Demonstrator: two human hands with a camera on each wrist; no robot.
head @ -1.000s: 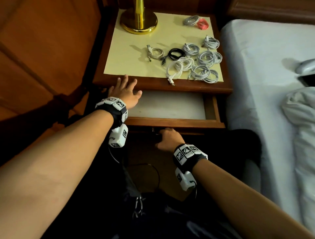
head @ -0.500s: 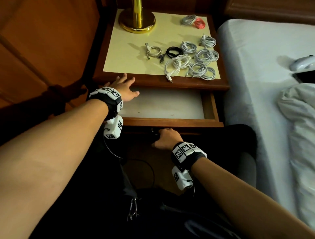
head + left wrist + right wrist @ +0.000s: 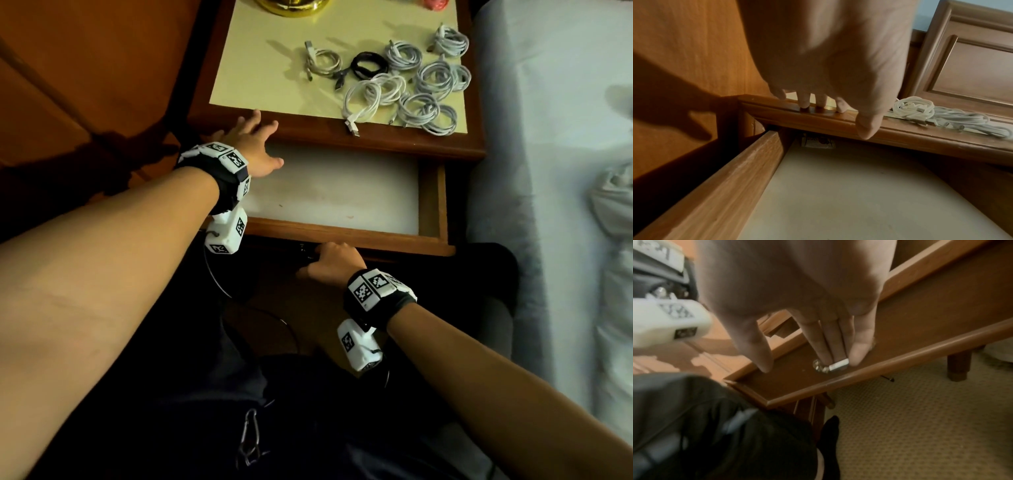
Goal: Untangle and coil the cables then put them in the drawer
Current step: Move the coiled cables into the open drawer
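Observation:
Several coiled white cables point(image 3: 404, 85) and one black cable point(image 3: 368, 65) lie on the right half of the nightstand top point(image 3: 274, 68). Below it the drawer point(image 3: 342, 236) stands pulled out, its pale bottom bare. My left hand point(image 3: 253, 144) rests flat on the nightstand's front edge, its fingers point(image 3: 804, 100) straight. In the left wrist view a white cable coil point(image 3: 920, 110) lies just right of that hand. My right hand point(image 3: 334, 262) grips the metal drawer handle point(image 3: 836, 366), with fingers point(image 3: 830, 344) hooked round it.
A gold lamp base point(image 3: 291, 5) stands at the back of the nightstand, with a red cable point(image 3: 435, 3) at the back right. A bed point(image 3: 548, 171) adjoins the nightstand on the right. A small packet point(image 3: 818, 142) lies at the drawer's back. Wood panelling point(image 3: 85, 85) is on the left.
The drawer has slid further out toward me with my right hand on its handle. My left hand has stayed on the nightstand edge. The view has moved closer.

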